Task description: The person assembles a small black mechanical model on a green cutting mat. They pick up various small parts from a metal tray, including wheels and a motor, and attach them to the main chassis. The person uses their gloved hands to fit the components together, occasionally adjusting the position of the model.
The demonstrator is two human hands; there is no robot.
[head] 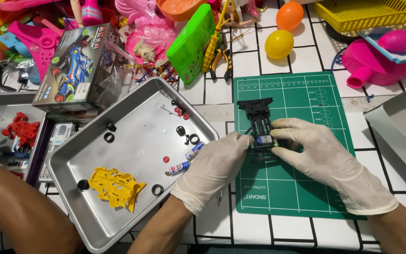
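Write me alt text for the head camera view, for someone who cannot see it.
Two white-gloved hands, left hand and right hand, grip a small black toy car chassis on a green cutting mat. Beside it, a metal tray holds a yellow car body, small batteries and black rings.

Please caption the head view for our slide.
Gloved left hand and right hand hold a black toy-car chassis over a green cutting mat.

Black toy-car chassis (260,123), long and narrow, flat on a green cutting mat (301,188), lengthwise away from the viewer. Wide bumper at the far end, open frame rails down the middle. Small silver-and-blue motor (264,139) seated at the near end, a green part just beside it. Near end partly hidden, pinched between gloved fingertips from both sides.
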